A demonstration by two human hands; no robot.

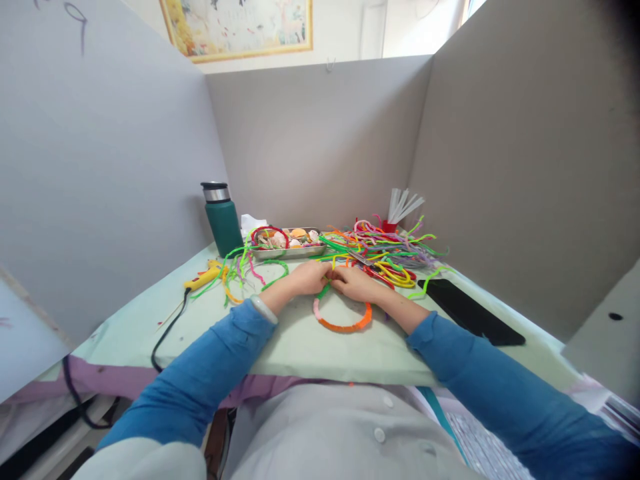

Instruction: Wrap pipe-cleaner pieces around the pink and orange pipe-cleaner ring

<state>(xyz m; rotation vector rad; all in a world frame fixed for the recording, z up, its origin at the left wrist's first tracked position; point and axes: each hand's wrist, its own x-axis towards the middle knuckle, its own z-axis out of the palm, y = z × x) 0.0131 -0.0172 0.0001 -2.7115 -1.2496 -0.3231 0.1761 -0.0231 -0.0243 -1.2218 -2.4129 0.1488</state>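
Note:
A ring [345, 327] wrapped in orange, pink and green lies on the pale green tabletop [295, 353], right in front of my hands. My left hand [311, 278] is closed at the ring's far green part, its fingertips pinched together. Beside it, my right hand [353, 281] is closed too, its fingertips meeting those of the left. Both hands grip the ring's far side, which they partly hide. A small yellow-green strand shows above the fingertips.
Behind lie a metal tray [290, 253] of shells and a pile of colourful pipe cleaners [395, 253]. A green bottle [223, 223] and a yellow glue gun [203, 276] are on the left. A black flat object [470, 312] lies right. Grey partitions [320, 147] surround the table.

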